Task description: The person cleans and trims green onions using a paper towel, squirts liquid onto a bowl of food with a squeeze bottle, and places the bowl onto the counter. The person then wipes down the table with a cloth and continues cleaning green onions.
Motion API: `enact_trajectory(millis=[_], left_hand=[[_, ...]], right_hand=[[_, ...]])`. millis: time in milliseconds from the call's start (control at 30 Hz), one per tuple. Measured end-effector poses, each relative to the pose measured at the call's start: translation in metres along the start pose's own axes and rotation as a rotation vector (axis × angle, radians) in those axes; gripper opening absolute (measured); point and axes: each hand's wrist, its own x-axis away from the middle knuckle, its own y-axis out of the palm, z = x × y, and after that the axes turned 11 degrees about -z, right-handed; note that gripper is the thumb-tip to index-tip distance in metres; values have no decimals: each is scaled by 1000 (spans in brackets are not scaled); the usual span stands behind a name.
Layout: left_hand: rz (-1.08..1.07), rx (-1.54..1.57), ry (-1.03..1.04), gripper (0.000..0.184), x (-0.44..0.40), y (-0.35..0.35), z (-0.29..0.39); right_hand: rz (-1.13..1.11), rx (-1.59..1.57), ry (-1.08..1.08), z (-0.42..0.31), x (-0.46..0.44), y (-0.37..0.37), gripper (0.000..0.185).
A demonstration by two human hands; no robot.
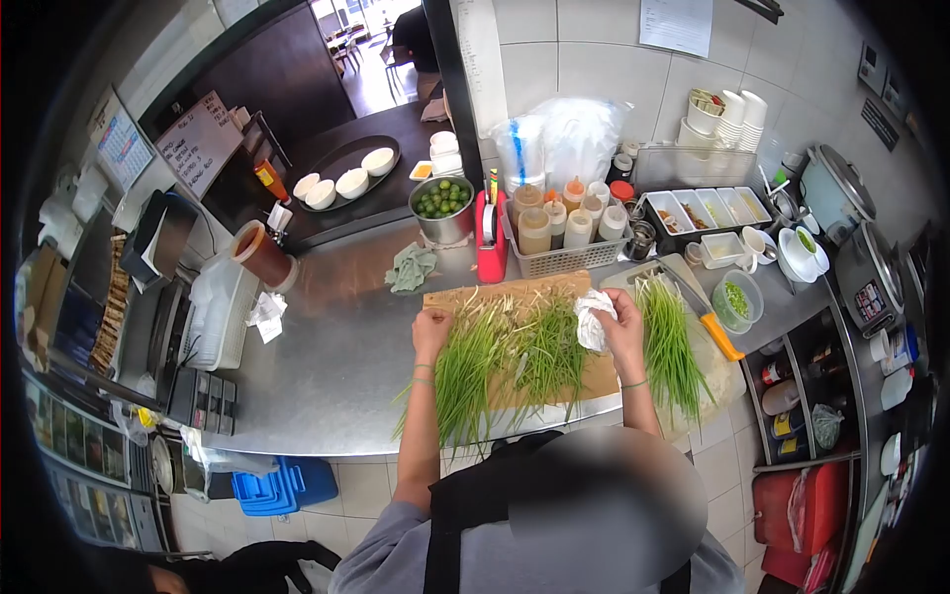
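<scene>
Long green stalks with pale root ends (470, 361) lie spread over brown paper (515, 394) on the steel counter. At the paper's upper left, my left hand (432, 330) is closed at the root ends of the stalks; what its fingers hold is too small to make out. My right hand (622, 327) grips a crumpled white paper towel (595, 320) over the right side of the paper. Just right of that hand, another bunch of green stalks (670, 346) rests on a cutting board (725, 381), beside a knife with an orange handle (720, 337).
Behind the paper stand a basket of sauce bottles (568, 259), a red tape dispenser (490, 238) and a pot of green limes (442, 210). A green cloth (411, 267) lies to their left. Chopped greens fill a tub (736, 301) at right. Another person (411, 42) is in the background.
</scene>
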Motion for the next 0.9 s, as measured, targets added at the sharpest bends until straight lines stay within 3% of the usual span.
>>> enact_trajectory(millis=[133, 400, 633, 767, 833, 900], left_hand=[[-195, 597, -154, 11, 7, -24, 28], [-483, 904, 1, 8, 11, -27, 107], [-609, 778, 101, 12, 11, 4, 183], [-614, 690, 9, 18, -12, 69, 168], [-469, 176, 327, 21, -22, 105, 137], [-387, 156, 355, 20, -18, 141, 105]], right_hand=[[-31, 29, -12, 8, -1, 2, 20], [-166, 151, -32, 16, -4, 15, 18], [-96, 163, -98, 16, -8, 13, 21], [-14, 153, -121, 10, -5, 4, 20], [-21, 205, -123, 16, -2, -5, 19], [-29, 239, -141, 29, -4, -14, 18]])
